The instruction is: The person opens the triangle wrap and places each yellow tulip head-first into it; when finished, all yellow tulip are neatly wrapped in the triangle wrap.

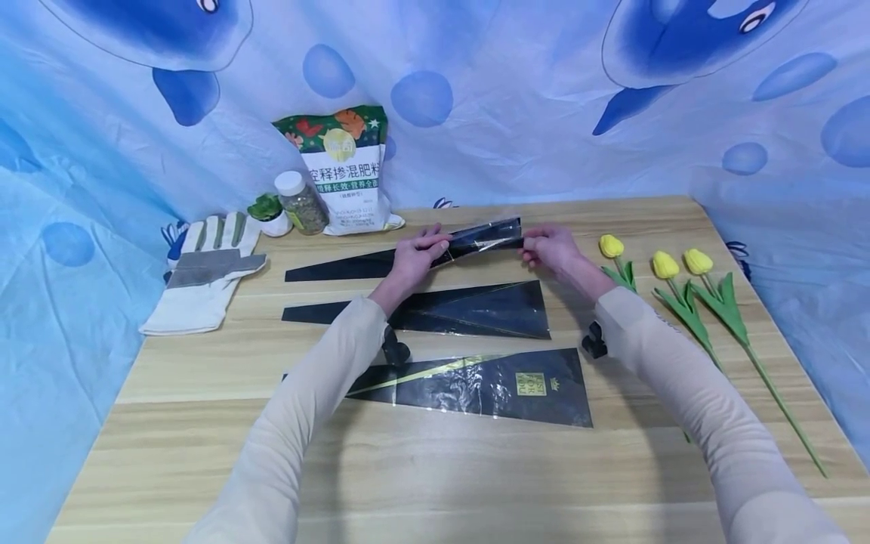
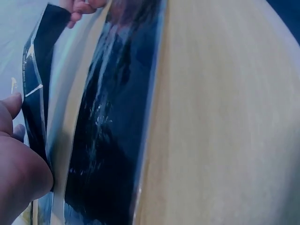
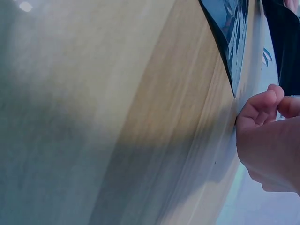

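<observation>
In the head view, three black tapered flower sleeves lie one behind another, wide ends to the right. My left hand [image 1: 413, 261] grips the farthest sleeve [image 1: 484, 237] near its middle, thumb over its top. At the wide end of that sleeve my right hand [image 1: 553, 249] pinches the lower corner, and this end is raised off the table. The left wrist view shows the same sleeve [image 2: 36, 112] bent upward. Toward me lie the middle sleeve [image 1: 476, 310] and the nearest sleeve [image 1: 448, 387], which bears a gold stripe and a "JUST FOR YOU" label.
Yellow artificial tulips [image 1: 698, 262] lie at the right of the wooden table [image 1: 435, 483]. At the back left are work gloves [image 1: 204, 268], a small potted succulent [image 1: 268, 211], a jar [image 1: 302, 204] and a fertilizer bag [image 1: 350, 177]. A blue printed curtain [image 1: 516, 143] hangs behind.
</observation>
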The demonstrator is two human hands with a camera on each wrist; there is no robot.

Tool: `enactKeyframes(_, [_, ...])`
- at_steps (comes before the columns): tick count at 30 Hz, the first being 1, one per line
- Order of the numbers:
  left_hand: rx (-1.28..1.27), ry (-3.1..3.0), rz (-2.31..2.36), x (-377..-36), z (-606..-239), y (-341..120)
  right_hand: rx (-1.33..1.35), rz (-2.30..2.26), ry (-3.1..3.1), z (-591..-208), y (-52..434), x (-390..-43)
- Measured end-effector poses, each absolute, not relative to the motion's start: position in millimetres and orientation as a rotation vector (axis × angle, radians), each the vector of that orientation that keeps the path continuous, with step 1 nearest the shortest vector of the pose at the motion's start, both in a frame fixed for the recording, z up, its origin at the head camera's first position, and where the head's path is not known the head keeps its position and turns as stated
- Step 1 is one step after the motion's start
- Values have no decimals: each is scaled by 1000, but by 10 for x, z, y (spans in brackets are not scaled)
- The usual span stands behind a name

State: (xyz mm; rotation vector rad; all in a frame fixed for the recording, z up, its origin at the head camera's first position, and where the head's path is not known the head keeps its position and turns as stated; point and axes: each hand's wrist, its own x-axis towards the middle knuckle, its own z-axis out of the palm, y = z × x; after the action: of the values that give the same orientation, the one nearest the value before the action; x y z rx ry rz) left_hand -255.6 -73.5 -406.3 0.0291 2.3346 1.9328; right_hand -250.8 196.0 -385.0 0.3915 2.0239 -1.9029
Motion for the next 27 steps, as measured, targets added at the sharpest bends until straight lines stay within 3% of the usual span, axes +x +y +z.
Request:
enactKeyframes(7, [45,2326,1990,-2544,-4095,-728,411,-1926,2008,-3835,1994,-2495])
enactKeyframes(14, [64,2355,1980,-2527,-4123,-701,245,-1739,2311,-3747,2083,-2405])
enactKeyframes(22, [63,2301,2041,-2539,-4117,-705,-9,-1424,2646,-3433,2662,-1970])
enactKeyframes(27, [47,2276,2054,-2558,-4118,-730,-3,-1280,2642,-3342,3098,-1618])
